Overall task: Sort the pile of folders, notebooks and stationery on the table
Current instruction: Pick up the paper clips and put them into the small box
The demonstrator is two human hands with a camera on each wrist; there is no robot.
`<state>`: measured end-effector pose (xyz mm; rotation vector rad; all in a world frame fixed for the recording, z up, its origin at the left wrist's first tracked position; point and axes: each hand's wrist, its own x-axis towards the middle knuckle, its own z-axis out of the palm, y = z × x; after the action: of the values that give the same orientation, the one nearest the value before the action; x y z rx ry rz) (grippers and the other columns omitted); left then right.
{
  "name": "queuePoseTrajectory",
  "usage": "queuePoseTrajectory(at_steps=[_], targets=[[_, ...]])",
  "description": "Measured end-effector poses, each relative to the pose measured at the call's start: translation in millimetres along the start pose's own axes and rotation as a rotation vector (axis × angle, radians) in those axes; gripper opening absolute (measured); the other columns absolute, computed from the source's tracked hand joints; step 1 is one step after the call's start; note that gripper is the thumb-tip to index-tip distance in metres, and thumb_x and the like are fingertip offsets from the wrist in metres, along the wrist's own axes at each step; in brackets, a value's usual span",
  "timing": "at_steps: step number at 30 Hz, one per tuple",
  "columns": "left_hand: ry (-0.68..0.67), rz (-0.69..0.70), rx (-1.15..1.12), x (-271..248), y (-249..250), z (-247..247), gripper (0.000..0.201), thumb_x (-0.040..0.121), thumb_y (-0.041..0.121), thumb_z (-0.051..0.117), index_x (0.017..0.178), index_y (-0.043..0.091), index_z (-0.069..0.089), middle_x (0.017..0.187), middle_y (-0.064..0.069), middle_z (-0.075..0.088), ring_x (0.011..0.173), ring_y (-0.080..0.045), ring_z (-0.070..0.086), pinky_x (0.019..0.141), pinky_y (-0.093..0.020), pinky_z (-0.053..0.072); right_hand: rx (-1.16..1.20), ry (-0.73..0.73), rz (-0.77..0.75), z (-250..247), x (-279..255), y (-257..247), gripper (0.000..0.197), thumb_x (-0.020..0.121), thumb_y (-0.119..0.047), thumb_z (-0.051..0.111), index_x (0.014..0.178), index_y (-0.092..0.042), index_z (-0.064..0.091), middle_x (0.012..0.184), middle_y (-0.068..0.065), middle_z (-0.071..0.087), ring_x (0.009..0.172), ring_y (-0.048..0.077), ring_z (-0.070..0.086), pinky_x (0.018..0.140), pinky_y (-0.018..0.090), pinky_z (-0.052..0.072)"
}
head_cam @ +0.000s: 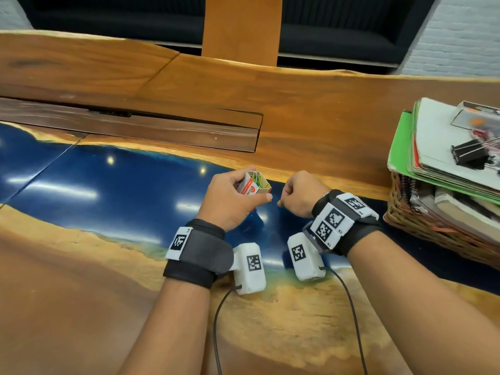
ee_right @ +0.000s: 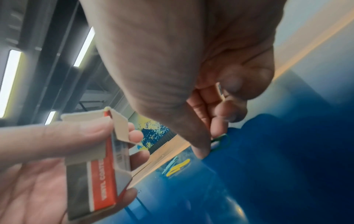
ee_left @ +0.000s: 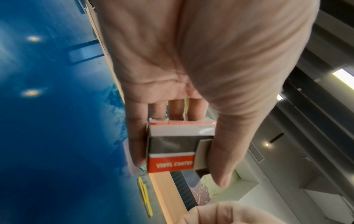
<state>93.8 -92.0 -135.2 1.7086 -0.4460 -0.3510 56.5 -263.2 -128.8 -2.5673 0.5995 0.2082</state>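
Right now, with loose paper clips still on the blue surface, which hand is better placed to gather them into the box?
Probably the right hand: it already pinches a green paper clip beside the yellow and light blue clips. The left hand is busy holding the open paper clip box.

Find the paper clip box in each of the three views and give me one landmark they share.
Head: the paper clip box sits at centre, open end up, gripped by the left hand.
Left wrist: the box is low in the centre, between the fingers and the thumb.
Right wrist: the box is at lower left, flaps open.
Shared landmark: the glossy blue table strip.
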Motion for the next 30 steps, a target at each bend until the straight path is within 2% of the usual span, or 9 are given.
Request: queuePoseTrajectory(at_steps=[3,6,8,11,17,20,24,27,30], targets=[[-0.014,0.006,0.022,-1.1,0.8,3.9,0.058,0.073,0.012,0.085,0.127,0.014,0.063,0.113,0.001,0.067,0.097,-0.02,0.068,0.072,-0.031,0.061,0.0,0.007,-0.021,-1.3,-5.5,1.2,0.012,0.085,-0.01,0.066,0.074,-0.013,0.065,0.079,0.004,0.068,0.083,0.024,0.065,0.071,0.032,0.056],[-0.021,0.007,0.017,-0.6,0.2,4.3,0.062,0.073,0.012,0.085,0.13,0.012,0.062,0.112,0.004,0.067,0.098,-0.021,0.068,0.074,-0.033,0.061,0.097,0.049,-0.042,-1.5,-12.7,8.1,0.009,0.086,-0.009,0.067,0.088,-0.018,0.064,0.071,-0.005,0.054,0.078,0.02,0.056,0.068,0.026,0.045],[-0.024,0.014,0.022,0.2,-0.5,4.2,0.061,0.073,0.013,0.085,0.129,0.013,0.062,0.111,0.004,0.068,0.099,-0.02,0.068,0.075,-0.032,0.061,0.251,0.087,-0.048,-4.5,-21.4,12.5,0.005,0.088,-0.008,0.067,0.087,-0.013,0.069,0.069,-0.004,0.057,0.07,0.017,0.056,0.063,0.027,0.048],[-0.024,0.024,0.024,1.5,-2.1,6.0,0.06,0.072,0.015,0.086,0.127,0.015,0.063,0.11,-0.001,0.069,0.099,-0.021,0.068,0.077,-0.034,0.06,0.581,0.129,-0.066,-12.7,-37.1,13.8,0.018,0.089,-0.002,0.066,0.073,-0.01,0.067,0.066,0.004,0.061,0.056,0.013,0.056,0.047,0.021,0.049],[-0.067,0.023,0.026,0.7,-1.6,17.2,0.066,0.061,0.025,0.088,0.123,0.016,0.067,0.109,0.001,0.071,0.09,-0.016,0.068,0.085,-0.043,0.058,1.03,0.388,-0.153,-15.4,-64.4,6.1,0.014,0.087,0.001,0.068,0.077,-0.009,0.065,0.065,0.004,0.064,0.055,0.008,0.061,0.043,0.019,0.046],[-0.105,0.034,0.04,-0.3,0.8,22.3,0.065,0.063,0.023,0.088,0.124,0.015,0.066,0.113,0.003,0.07,0.095,-0.017,0.069,0.087,-0.044,0.058,0.986,0.546,-0.189,-3.1,-65.3,-1.4,0.014,0.084,0.002,0.069,0.075,-0.008,0.065,0.065,0.003,0.064,0.057,0.008,0.061,0.048,0.02,0.048],[-0.161,0.044,0.052,-3.9,3.5,29.4,0.058,0.069,0.014,0.088,0.122,0.016,0.067,0.107,0.002,0.073,0.095,-0.018,0.069,0.085,-0.041,0.058,0.874,0.645,-0.229,2.6,-62.3,-5.1,0.021,0.08,0.0,0.068,0.067,-0.016,0.063,0.061,-0.005,0.062,0.056,0.004,0.055,0.053,0.018,0.046],[-0.173,0.052,0.048,-5.2,4.3,31.7,0.059,0.07,0.014,0.087,0.125,0.014,0.066,0.107,0.0,0.072,0.094,-0.017,0.069,0.082,-0.035,0.057,0.754,0.681,-0.236,6.4,-63.3,-1.3,0.021,0.077,-0.009,0.067,0.063,-0.022,0.058,0.057,-0.009,0.058,0.054,0.006,0.054,0.053,0.029,0.049],[-0.165,0.054,0.031,-4.9,3.6,31.2,0.063,0.069,0.013,0.087,0.128,0.011,0.063,0.111,-0.002,0.07,0.086,-0.012,0.065,0.076,-0.029,0.054,0.681,0.676,-0.246,10.8,-63.7,1.4,0.011,0.072,-0.018,0.064,0.063,-0.018,0.057,0.058,-0.005,0.06,0.057,0.016,0.059,0.056,0.04,0.053]])
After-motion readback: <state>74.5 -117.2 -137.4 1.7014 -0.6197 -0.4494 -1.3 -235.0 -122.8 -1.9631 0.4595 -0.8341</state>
